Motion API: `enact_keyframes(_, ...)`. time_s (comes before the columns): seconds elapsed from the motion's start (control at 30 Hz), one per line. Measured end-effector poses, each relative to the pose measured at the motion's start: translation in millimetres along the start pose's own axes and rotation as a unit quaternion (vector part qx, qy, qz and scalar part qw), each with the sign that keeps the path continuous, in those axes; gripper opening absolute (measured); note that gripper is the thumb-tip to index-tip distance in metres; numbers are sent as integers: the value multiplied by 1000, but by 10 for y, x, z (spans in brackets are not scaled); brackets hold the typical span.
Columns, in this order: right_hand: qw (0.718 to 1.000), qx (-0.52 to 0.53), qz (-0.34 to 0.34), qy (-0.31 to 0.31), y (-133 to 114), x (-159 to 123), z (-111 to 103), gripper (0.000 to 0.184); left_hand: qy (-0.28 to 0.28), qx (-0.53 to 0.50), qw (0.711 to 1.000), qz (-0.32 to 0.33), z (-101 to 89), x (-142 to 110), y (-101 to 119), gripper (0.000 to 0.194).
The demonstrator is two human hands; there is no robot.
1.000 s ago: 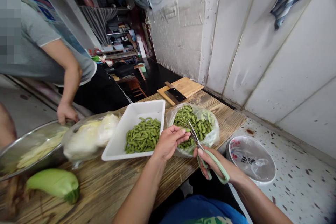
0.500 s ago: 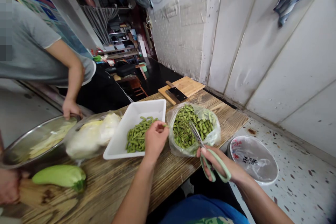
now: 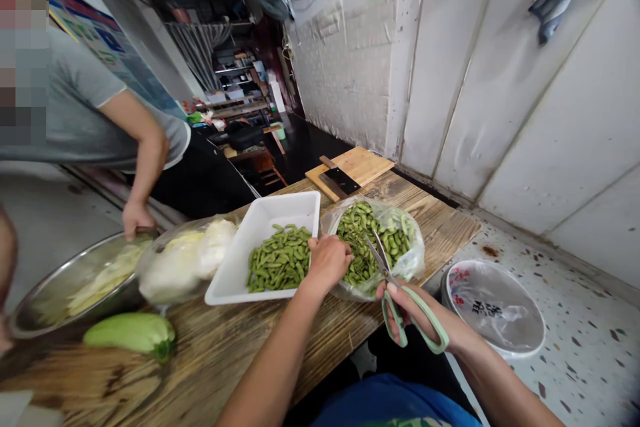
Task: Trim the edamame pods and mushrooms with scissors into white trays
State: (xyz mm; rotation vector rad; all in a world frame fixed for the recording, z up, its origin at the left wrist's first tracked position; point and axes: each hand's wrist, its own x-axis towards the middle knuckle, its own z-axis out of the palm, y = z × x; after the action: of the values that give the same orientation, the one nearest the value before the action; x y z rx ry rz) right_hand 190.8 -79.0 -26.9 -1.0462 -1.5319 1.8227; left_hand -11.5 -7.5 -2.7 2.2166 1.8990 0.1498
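Though pointed, loop-handled metal-bladed scissors [image 3: 387,272]

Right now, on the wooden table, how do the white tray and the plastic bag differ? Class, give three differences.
The white tray has straight sides; the plastic bag looks rounded and crumpled. The tray is opaque; the bag is see-through. The scissors' blades are over the bag, not the tray. Both hold green pods and rest on the wooden table.
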Motion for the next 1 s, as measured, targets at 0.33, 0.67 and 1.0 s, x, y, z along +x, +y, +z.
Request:
enact_keyframes(0.33,995,-98,29,2,-4,-13,3,61,62,-314,947,-34,105,-30,-193,8)
enact_keyframes(0.67,981,-195,14,8,-159,-20,29,53,28,-505,862,-40,-27,-261,-78,18)
enact_keyframes(1.0,982,-181,23,40,-76,20,7,51,16,-553,832,-45,-43,-241,-21,15)
